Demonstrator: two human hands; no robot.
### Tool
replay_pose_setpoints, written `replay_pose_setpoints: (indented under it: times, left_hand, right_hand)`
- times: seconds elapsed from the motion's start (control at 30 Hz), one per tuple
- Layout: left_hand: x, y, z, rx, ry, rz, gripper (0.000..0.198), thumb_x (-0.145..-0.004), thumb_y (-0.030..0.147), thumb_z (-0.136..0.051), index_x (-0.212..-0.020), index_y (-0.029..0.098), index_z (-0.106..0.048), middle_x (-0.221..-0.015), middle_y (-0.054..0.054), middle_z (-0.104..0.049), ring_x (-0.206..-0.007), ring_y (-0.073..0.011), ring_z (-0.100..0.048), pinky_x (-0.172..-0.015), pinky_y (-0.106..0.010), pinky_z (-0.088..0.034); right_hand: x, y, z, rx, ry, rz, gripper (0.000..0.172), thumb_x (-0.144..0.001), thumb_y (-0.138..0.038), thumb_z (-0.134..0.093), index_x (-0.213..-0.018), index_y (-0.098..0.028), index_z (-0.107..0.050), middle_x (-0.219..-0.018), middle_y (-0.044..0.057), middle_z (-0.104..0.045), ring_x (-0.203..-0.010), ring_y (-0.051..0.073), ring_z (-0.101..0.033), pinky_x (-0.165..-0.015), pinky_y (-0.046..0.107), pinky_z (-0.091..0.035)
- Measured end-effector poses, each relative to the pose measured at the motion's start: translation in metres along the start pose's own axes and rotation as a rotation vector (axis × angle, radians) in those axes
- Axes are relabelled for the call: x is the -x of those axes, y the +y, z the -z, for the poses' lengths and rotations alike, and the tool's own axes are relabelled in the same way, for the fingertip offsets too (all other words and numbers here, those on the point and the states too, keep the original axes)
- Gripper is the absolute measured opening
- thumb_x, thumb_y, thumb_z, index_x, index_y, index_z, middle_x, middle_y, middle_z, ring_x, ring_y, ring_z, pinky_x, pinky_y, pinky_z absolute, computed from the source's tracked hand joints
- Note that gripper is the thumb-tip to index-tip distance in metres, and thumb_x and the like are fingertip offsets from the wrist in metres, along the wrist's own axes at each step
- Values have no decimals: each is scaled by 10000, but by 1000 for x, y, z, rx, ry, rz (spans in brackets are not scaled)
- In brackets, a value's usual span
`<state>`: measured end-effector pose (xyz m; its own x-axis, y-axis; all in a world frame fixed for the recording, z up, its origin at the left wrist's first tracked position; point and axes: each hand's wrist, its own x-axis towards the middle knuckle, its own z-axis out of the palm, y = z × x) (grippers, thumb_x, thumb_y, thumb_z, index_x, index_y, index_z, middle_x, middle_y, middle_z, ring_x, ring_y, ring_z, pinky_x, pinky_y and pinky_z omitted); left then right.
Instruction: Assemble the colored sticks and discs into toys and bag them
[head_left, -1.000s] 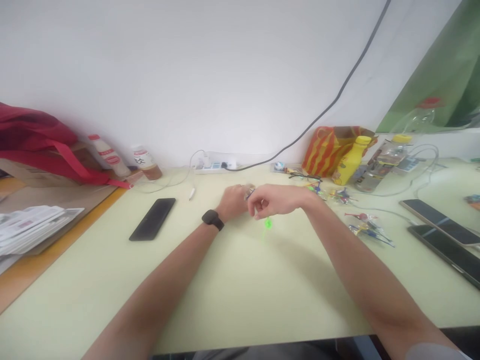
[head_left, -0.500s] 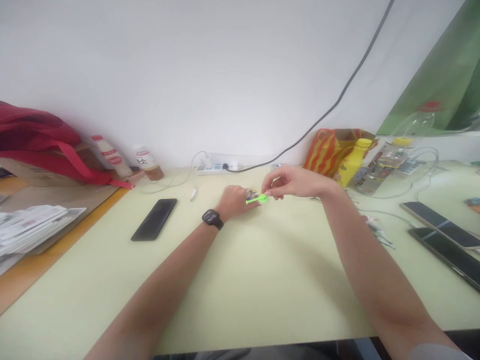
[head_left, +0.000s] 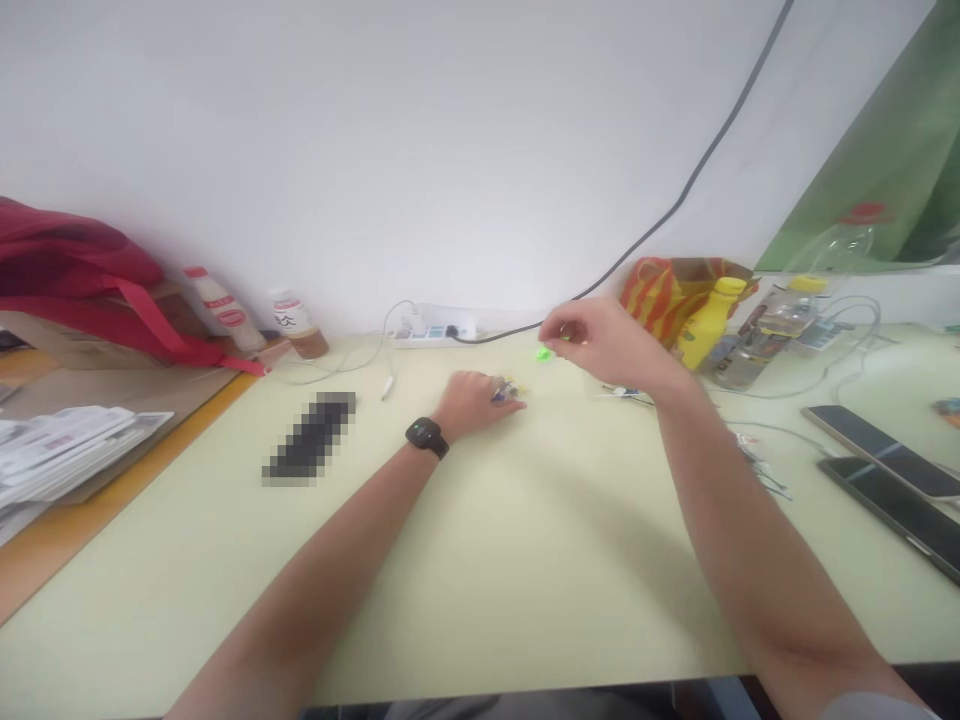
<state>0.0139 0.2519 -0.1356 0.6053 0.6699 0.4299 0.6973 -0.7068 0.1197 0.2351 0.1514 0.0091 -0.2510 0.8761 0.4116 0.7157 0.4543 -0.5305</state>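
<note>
The left hand (head_left: 474, 400) rests on the pale desk (head_left: 480, 560) just above the middle of the view. Its fingers are curled shut around a few small coloured pieces (head_left: 507, 391), which poke out at its three o'clock side; they are too blurred to name more closely. A black smartwatch (head_left: 427, 437) sits on that wrist.

The right hand (head_left: 600, 340) is lifted off the desk at about two o'clock from the left hand, clear of it. Its thumb and forefinger are pinched together on a small green plastic piece (head_left: 544, 353), which hangs out at the hand's nine o'clock edge, above the desk and apart from the pieces in the left hand.

At nine o'clock from the left hand lies a dark phone (head_left: 309, 437), flat on the desk. At twelve o'clock, against the wall, is a white power strip (head_left: 435, 328), with a grey cable (head_left: 675, 208) running up the wall toward one o'clock. Two bottles (head_left: 296, 325) stand at ten o'clock beside a red bag (head_left: 75, 285). Past the right hand, at three o'clock, are an orange striped bag (head_left: 664, 290) and a yellow bottle (head_left: 709, 318), touching. More small coloured bits (head_left: 757, 468) lie at four o'clock beside the right forearm, and two flat dark devices (head_left: 889, 485) lie farther out the same way.
</note>
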Motion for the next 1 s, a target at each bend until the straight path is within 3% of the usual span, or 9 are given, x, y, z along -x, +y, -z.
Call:
replay_pose_setpoints:
  times: [0.37,1.0]
  left_hand:
    - [-1,4,0,-77,-9,-7,534,-841,726,-637,-781,204,-730,-638,-109,-686,-626,-276,-641,-585,-344,-251]
    - [-2,16,2,-110,-23,-88,475,-872,639,-655,-824,175,-743,-697,-128,-708,-680,-284,-662,-595,-345,-274]
  right_hand:
    - [0,6,-3,89,-1,-32,168,-867,-155,-595,-920,-203,-746,-924,63,-735,-798,208,-641,-700,308,-475]
    - [4,3,0,73,-85,-73,178,-840,-147,-623,-959,-198,-745,-881,66,-740,-708,197,-651,-540,276,-446]
